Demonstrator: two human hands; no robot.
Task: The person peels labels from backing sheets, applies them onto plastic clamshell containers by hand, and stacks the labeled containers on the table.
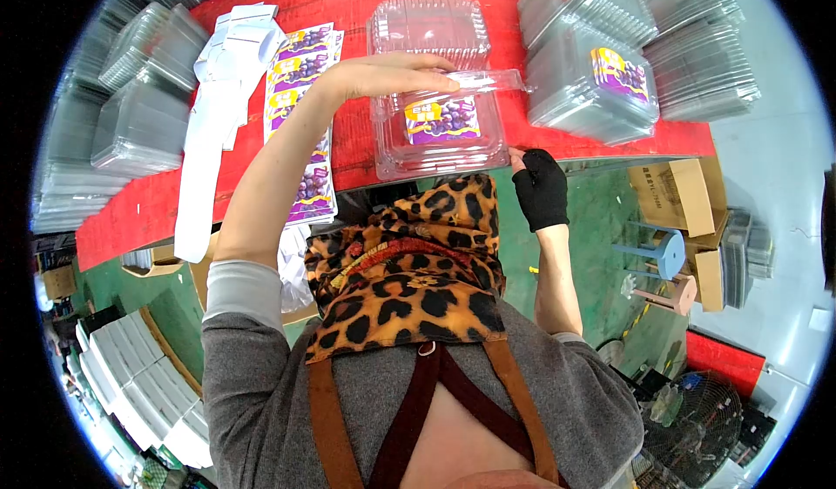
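A clear plastic clamshell box (pixel 392 154) lies at the near edge of the red table, with a purple-and-yellow grape label (pixel 442 121) on it. Its clear lid (pixel 496 80) appears tilted, seen almost edge-on. My bare left hand (pixel 396 77) reaches across the box from the left, fingers stretched out and touching the lid. At the box's near right corner, my right hand (pixel 540 188), in a black fingerless glove, has its thumb and fingers closed on the rim. Behind the box stands another clear container or stack (pixel 427 27).
Printed label sheets (pixel 296 71) and white backing strips (pixel 209 158) lie to the left. Stacks of clear boxes stand at left (pixel 139 128) and right (pixel 566 80), one bearing a grape label. Stools (pixel 666 254) and an open carton (pixel 675 193) stand on the floor at right.
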